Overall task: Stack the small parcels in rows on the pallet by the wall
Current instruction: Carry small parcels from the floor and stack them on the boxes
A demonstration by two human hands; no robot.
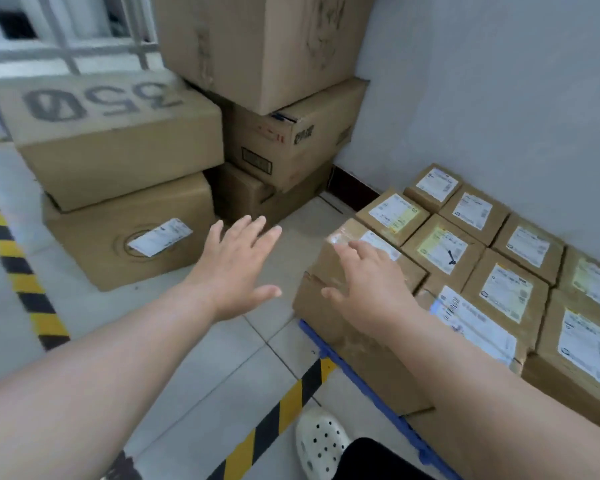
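"Both hands empty?"
"Yes, fingers spread. My right hand [371,292] hovers over the corner parcel [328,261] on the pallet [347,370]; my left hand [236,268], beside the pallet. Next, I reckon: fetch another."

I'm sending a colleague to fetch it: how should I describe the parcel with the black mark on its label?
Find the blue pallet against the grey wall, covered with small parcels. In the second row from the wall, take the second parcel from the big cartons: its yellowish label alone carries a black mark.
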